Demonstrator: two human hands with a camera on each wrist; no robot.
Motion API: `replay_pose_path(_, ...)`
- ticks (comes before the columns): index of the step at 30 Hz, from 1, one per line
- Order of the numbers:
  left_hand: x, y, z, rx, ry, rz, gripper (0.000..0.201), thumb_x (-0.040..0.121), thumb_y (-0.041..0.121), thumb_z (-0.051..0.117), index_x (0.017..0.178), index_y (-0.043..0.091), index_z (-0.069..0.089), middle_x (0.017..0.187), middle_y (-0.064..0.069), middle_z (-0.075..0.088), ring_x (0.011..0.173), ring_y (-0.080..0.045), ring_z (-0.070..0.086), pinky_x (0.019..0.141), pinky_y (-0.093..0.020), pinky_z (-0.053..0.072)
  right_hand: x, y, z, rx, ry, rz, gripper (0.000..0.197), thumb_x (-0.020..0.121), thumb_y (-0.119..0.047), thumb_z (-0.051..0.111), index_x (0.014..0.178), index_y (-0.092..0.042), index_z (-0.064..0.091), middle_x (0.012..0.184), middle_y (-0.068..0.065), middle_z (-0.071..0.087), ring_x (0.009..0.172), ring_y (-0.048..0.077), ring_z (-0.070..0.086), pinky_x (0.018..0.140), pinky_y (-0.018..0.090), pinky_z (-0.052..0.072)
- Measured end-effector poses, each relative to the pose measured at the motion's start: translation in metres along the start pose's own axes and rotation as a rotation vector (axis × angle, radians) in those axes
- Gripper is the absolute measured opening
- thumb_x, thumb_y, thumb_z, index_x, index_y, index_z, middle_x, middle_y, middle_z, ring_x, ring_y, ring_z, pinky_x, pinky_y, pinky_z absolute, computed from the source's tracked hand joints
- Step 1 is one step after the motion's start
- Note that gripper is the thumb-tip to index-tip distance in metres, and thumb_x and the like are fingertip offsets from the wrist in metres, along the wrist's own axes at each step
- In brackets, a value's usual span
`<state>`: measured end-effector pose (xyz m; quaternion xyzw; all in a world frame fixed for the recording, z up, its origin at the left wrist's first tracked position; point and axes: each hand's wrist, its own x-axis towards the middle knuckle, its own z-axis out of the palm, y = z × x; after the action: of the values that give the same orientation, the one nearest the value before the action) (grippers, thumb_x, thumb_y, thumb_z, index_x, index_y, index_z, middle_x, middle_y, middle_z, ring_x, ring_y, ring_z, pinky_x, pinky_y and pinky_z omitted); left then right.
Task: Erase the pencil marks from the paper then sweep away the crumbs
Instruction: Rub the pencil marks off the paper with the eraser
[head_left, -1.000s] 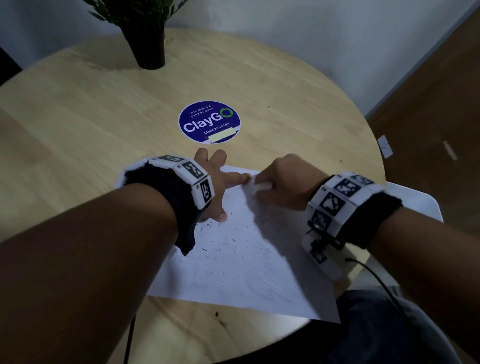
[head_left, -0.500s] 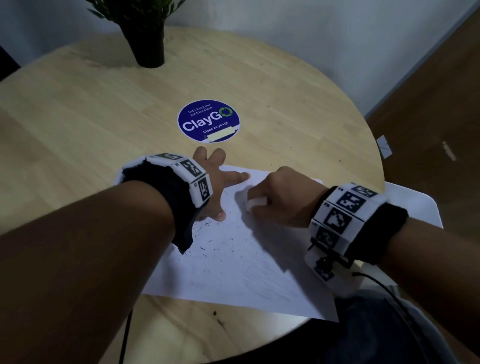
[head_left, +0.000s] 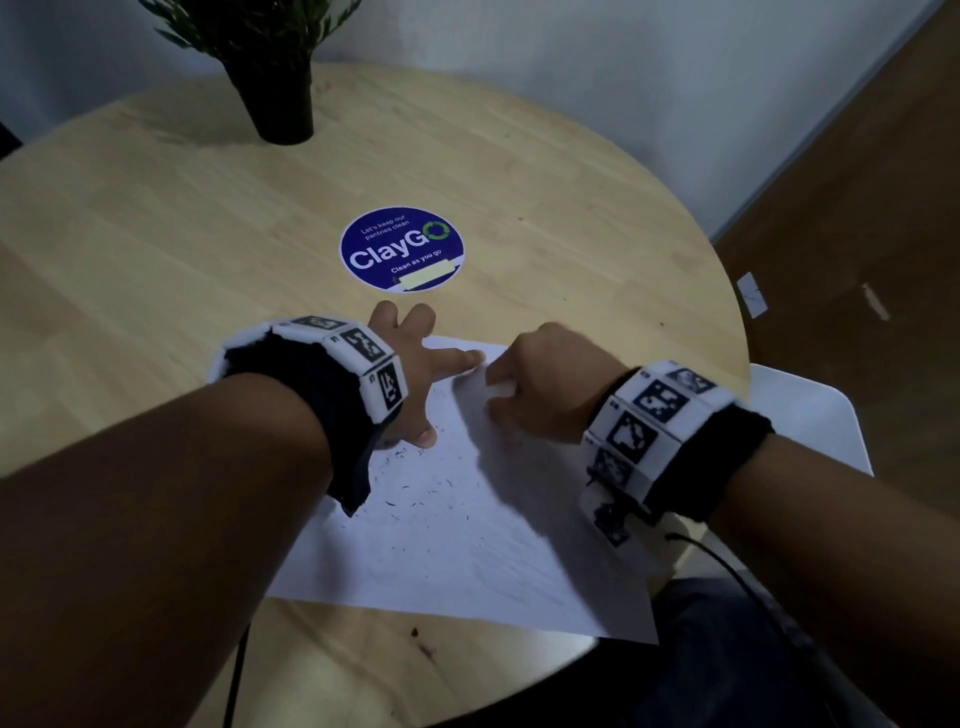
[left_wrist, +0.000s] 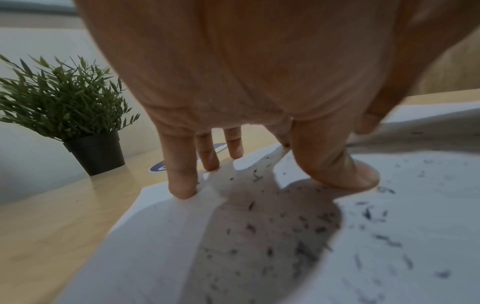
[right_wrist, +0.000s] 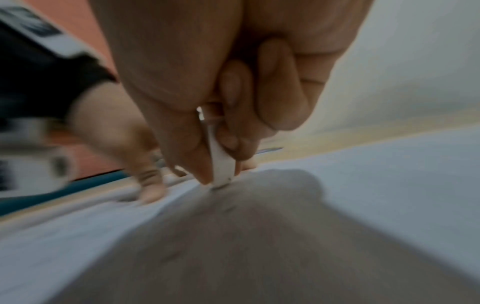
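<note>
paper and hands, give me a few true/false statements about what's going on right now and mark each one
1. The left hand lies spread with its fingers on the paper. True.
2. The right hand holds a pencil. False: it pinches a white eraser, whose tip meets the paper.
3. Dark eraser crumbs lie scattered over the paper. True.
4. The potted plant stands on the paper. False: it stands on the table at the far side, well apart from the paper.
5. The round blue sticker is covered by the paper. False: it lies bare on the table beyond the paper's far edge.
</note>
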<state>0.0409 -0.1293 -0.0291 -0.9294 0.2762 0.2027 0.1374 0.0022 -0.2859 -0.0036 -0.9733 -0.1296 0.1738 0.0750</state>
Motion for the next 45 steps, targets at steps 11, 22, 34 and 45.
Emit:
replay_pose_path(11,-0.001,0.001,-0.003,0.007,-0.016,0.000,0.093,0.080,0.057,0.066,0.148,0.053,0.003,0.144,-0.002,0.018,0.129,-0.029,0.024,0.080,-0.035,0.029,-0.003,-0.011,0.018,0.052,-0.009,-0.058,0.013,0.087,-0.028,0.056,0.092,-0.020,0.064,0.084,0.005,0.056,0.074,0.023,0.049,0.071,0.030,0.046)
replay_pose_path(22,0.000,0.000,-0.004,0.019,-0.035,0.010,0.095,0.079,0.060,0.065,0.149,0.051,0.001,0.145,-0.003,0.016,0.130,-0.032,0.023,0.087,-0.038,0.033,-0.017,-0.007,0.014,0.028,-0.093,-0.172,0.017,0.087,-0.023,0.051,0.080,-0.013,0.062,0.072,0.006,0.059,0.068,0.026,0.047,0.070,0.032,0.046)
replay_pose_path(34,0.002,0.002,-0.002,0.008,-0.031,-0.004,0.096,0.079,0.057,0.066,0.149,0.051,0.000,0.146,-0.003,0.015,0.131,-0.033,0.021,0.090,-0.040,0.034,-0.004,0.012,0.004,-0.021,0.024,-0.092,0.018,0.086,-0.019,0.051,0.084,-0.007,0.065,0.074,0.011,0.060,0.071,0.029,0.050,0.067,0.030,0.041)
replay_pose_path(45,0.001,0.003,-0.003,-0.010,-0.031,-0.018,0.095,0.080,0.057,0.065,0.149,0.051,0.000,0.146,-0.002,0.015,0.131,-0.032,0.021,0.088,-0.038,0.034,-0.002,0.021,0.000,0.028,0.019,-0.077,0.017,0.084,-0.015,0.051,0.070,-0.011,0.059,0.065,0.012,0.048,0.067,0.028,0.034,0.062,0.033,0.038)
